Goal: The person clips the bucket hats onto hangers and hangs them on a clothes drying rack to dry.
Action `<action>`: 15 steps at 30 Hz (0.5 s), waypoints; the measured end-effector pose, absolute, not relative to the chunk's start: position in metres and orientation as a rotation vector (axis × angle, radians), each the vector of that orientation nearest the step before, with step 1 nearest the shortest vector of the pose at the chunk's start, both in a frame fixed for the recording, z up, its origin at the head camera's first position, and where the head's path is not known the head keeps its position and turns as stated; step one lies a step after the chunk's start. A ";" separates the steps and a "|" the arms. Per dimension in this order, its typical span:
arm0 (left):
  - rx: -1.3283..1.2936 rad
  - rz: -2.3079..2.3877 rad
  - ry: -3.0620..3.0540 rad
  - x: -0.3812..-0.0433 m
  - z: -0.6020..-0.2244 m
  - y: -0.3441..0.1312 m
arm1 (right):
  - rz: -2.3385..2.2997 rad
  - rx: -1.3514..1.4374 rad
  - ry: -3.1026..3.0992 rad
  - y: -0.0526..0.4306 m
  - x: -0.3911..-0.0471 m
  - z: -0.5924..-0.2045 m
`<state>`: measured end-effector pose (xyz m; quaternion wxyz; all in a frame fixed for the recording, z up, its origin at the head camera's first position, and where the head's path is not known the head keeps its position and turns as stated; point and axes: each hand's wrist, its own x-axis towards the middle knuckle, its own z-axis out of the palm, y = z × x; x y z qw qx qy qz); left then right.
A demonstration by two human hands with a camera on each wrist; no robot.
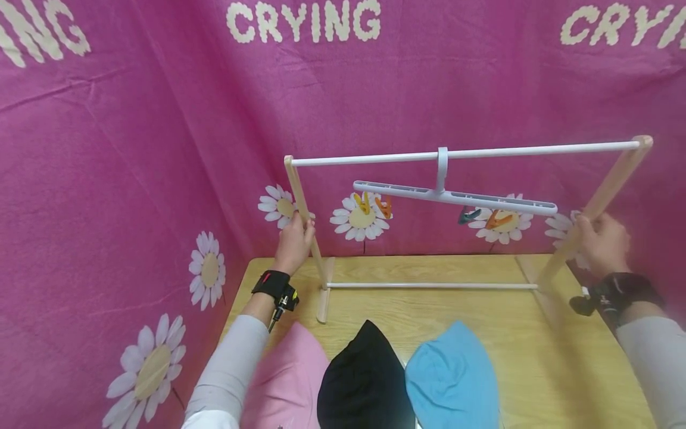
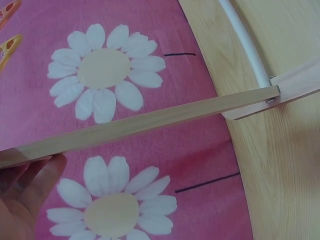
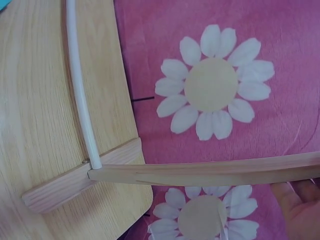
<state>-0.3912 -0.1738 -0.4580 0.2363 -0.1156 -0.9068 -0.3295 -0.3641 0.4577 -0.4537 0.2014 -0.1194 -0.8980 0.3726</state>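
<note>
A small rack with wooden side posts and white rods [image 1: 375,158] stands at the back of the table. My left hand [image 1: 293,241] grips its left post [image 1: 298,187]; in the left wrist view, the thumb and fingers lie against the wood. On the other side, my right hand [image 1: 605,241] holds the right post [image 1: 616,179], with fingers under its edge in the right wrist view. From the top rod hangs a pale grey hanger [image 1: 445,195], tilted down to the right. Yellow [image 1: 362,203], orange [image 1: 383,206] and dark grey [image 1: 469,215] clips hang from it.
Three bucket hats lie in front of the rack: pink [image 1: 292,381], black [image 1: 367,381] and light blue [image 1: 452,375]. The wooden table [image 1: 584,369] has edges at left, back and right. A pink flowered cloth [image 1: 161,149] hangs behind and at the left.
</note>
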 end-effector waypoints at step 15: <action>-0.274 -0.900 -2.495 -0.387 -0.456 -0.197 | 1.272 -0.205 -2.518 0.433 -0.360 -0.457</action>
